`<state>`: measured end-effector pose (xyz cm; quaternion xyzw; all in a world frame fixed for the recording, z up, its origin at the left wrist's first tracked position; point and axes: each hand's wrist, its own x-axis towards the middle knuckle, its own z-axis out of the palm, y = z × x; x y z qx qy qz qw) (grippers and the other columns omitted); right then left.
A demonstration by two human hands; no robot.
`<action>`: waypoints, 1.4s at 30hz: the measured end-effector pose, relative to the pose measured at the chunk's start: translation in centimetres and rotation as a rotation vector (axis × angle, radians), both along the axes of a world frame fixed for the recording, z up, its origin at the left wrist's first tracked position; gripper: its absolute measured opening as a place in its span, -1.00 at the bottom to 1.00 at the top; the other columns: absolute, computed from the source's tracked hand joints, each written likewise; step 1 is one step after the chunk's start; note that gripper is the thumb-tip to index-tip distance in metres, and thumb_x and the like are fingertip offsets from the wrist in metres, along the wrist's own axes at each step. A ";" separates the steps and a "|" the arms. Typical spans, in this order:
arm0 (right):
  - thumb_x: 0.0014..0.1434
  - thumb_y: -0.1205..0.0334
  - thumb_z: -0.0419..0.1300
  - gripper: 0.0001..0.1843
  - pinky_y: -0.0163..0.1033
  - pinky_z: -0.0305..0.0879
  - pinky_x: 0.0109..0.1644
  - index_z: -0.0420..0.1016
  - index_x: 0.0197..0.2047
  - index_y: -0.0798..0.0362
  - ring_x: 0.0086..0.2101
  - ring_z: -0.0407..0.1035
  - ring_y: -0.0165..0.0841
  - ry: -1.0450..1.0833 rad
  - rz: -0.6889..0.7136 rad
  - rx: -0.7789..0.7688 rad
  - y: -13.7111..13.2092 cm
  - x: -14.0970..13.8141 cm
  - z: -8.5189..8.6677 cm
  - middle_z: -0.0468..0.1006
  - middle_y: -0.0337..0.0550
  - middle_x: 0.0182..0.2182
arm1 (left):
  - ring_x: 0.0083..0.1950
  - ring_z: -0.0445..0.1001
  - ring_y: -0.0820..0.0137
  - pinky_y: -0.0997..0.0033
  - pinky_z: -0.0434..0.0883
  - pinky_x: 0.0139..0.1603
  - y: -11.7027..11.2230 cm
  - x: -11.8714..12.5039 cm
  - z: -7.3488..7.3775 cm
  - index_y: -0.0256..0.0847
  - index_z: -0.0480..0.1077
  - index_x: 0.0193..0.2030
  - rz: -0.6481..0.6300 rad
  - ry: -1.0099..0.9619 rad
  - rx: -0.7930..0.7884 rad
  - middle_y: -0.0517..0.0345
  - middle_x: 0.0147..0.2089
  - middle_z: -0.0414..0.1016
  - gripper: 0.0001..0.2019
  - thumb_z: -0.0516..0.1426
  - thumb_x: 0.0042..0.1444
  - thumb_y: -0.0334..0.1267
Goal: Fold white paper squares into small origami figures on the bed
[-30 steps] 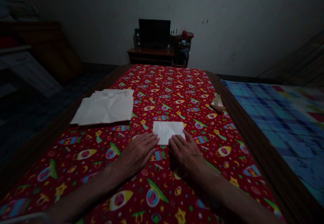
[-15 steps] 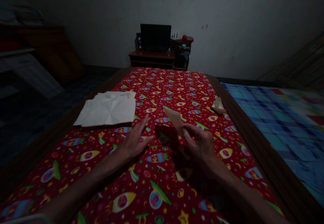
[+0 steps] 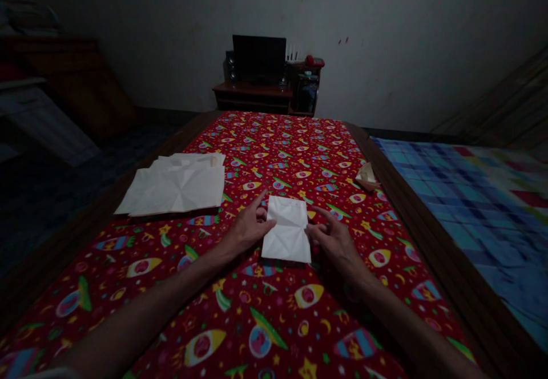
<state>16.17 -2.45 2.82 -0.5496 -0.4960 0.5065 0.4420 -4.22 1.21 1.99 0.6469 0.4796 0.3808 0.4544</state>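
Observation:
A small white folded paper (image 3: 287, 230) with crease lines lies between my hands, just over the red patterned cloth (image 3: 274, 156). My left hand (image 3: 248, 225) grips its left edge, thumb on top and index finger stretched forward. At the right edge, my right hand (image 3: 336, 239) pinches the paper between thumb and fingers. To the left lies a stack of creased white sheets (image 3: 175, 185), larger than the paper I hold. A small folded paper piece (image 3: 367, 177) sits at the cloth's right edge.
Dark wooden borders (image 3: 406, 213) run along the cloth's sides. A blue plaid sheet (image 3: 462, 213) spreads to the right. At the far end, a black monitor (image 3: 259, 58) stands on a low wooden stand (image 3: 252, 96). A wooden cabinet (image 3: 72, 82) is at the left.
The folded paper, earlier held edge-up in my right hand alone, now faces up flat between both hands. My left hand has moved right and taken its left edge.

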 end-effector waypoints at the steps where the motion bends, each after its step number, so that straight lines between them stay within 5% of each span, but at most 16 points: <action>1: -0.07 0.14 0.20 -0.44 -0.38 0.18 -0.54 0.33 0.04 0.10 -0.61 0.28 -0.46 -0.090 0.019 0.051 0.2 0.2 -0.3 0.39 -0.40 -0.65 | -0.49 0.34 0.53 0.54 0.35 -0.39 0.0 0.1 -0.3 -0.31 -0.14 0.35 0.008 0.065 0.031 0.35 -0.50 0.34 -0.18 0.14 -0.04 -0.38; 4: -0.03 0.24 0.14 -0.50 -0.39 0.13 -0.55 0.29 0.03 0.07 -0.60 0.27 -0.46 -0.356 0.052 0.157 0.7 0.6 -1.0 0.38 -0.40 -0.62 | -0.43 0.38 0.46 0.44 0.40 -0.32 -0.4 0.0 -0.8 -0.24 -0.19 0.37 0.049 0.314 0.218 0.27 -0.42 0.40 -0.18 0.13 0.00 -0.37; 7: -0.03 0.26 0.12 -0.67 -0.40 0.09 -0.56 0.30 -0.13 0.03 -0.61 0.25 -0.46 -0.439 0.041 0.175 0.9 0.8 -1.3 0.35 -0.41 -0.63 | 0.05 0.35 0.24 0.15 0.34 0.06 -1.4 -0.6 -0.2 -0.17 -0.21 0.37 0.056 0.502 0.534 -0.06 0.06 0.34 -0.27 0.08 0.12 -0.31; 12: -0.08 0.18 0.16 -0.75 -0.41 0.05 -0.63 0.21 -0.30 -0.01 -0.72 0.16 -0.49 -0.176 0.073 0.002 1.4 0.9 -0.9 0.27 -0.48 -0.72 | 0.37 -0.07 0.12 0.02 0.07 0.31 -3.6 -0.5 1.1 -0.18 -0.09 0.35 -0.441 0.644 0.720 -0.11 0.35 0.00 -0.27 0.14 0.11 -0.07; 14: -0.08 0.15 0.18 -0.73 -0.41 0.05 -0.65 0.20 -0.31 -0.01 -0.75 0.14 -0.49 -0.094 0.083 -0.070 1.6 0.9 -0.6 0.29 -0.48 -0.73 | 0.37 -0.03 0.14 0.02 0.08 0.32 -4.1 -0.1 0.9 -0.21 -0.09 0.34 -0.454 0.662 0.697 -0.11 0.34 0.03 -0.26 0.15 0.10 -0.10; 17: -0.04 0.14 0.16 -0.79 -0.39 0.10 -0.64 0.23 -0.35 0.01 -0.73 0.16 -0.48 -0.151 0.112 -0.051 1.6 1.1 -0.4 0.29 -0.44 -0.72 | 0.26 0.19 0.27 0.15 0.24 0.25 -4.0 0.2 0.3 -0.20 0.06 0.28 -0.406 0.625 0.657 -0.03 0.24 0.24 -0.45 0.04 0.13 -0.42; 22: 0.17 0.22 0.03 -0.82 -0.27 0.31 -0.34 0.41 -0.24 0.05 -0.41 0.39 -0.36 -0.658 0.121 0.400 -0.1 2.5 -0.2 0.50 -0.15 -0.40 | 0.11 0.33 0.30 0.22 0.38 0.10 -3.7 0.1 0.2 -0.25 0.31 0.10 -0.363 0.569 0.637 -0.01 0.05 0.41 -0.55 -0.03 0.05 -0.56; 25: 0.20 0.35 -0.02 -0.67 -0.22 0.33 -0.14 0.37 0.01 0.03 -0.16 0.36 -0.32 -0.736 0.407 0.626 -1.7 3.4 0.2 0.44 -0.02 -0.12 | 0.05 0.35 0.30 0.25 0.39 0.06 -3.7 0.2 0.4 -0.26 0.34 0.06 -0.348 0.543 0.621 0.02 0.00 0.44 -0.62 0.00 0.10 -0.52; 28: 0.19 0.38 -0.02 -0.60 -0.18 0.32 -0.07 0.32 0.09 0.01 -0.09 0.32 -0.31 -0.783 0.489 0.628 -2.0 3.8 0.0 0.39 0.00 -0.05 | -0.01 0.38 0.31 0.27 0.40 0.01 -3.4 0.3 0.2 -0.23 0.38 0.01 -0.329 0.512 0.615 0.04 -0.05 0.47 -0.70 0.03 0.15 -0.45; 31: 0.21 0.28 0.01 -0.73 -0.21 0.34 -0.16 0.46 -0.09 0.01 -0.19 0.37 -0.32 -0.714 0.393 0.616 -0.8 3.8 -0.9 0.46 -0.05 -0.18 | -0.09 0.44 0.32 0.29 0.41 -0.06 -2.8 0.2 -0.2 -0.20 0.40 0.01 -0.263 0.458 0.582 0.05 -0.11 0.52 -0.71 0.05 0.15 -0.42; 36: 0.20 0.15 0.05 -0.73 -0.31 0.26 -0.39 0.53 -0.39 0.04 -0.42 0.37 -0.38 -0.709 0.272 0.426 0.8 3.3 -1.7 0.49 -0.15 -0.41 | -0.27 0.52 0.39 0.41 0.44 -0.21 -1.7 -0.2 -0.3 -0.17 0.33 0.12 -0.028 0.390 0.302 0.12 -0.21 0.56 -0.61 0.11 0.12 -0.29; 42: 0.20 0.06 0.04 -0.70 -0.31 0.16 -0.40 0.47 -0.38 0.06 -0.46 0.33 -0.39 -0.826 0.139 0.379 0.6 2.6 -1.8 0.47 -0.19 -0.47 | -0.39 0.49 0.45 0.50 0.39 -0.33 -0.5 0.3 -0.4 -0.17 0.12 0.27 0.074 0.462 0.225 0.26 -0.35 0.54 -0.44 0.12 0.10 -0.31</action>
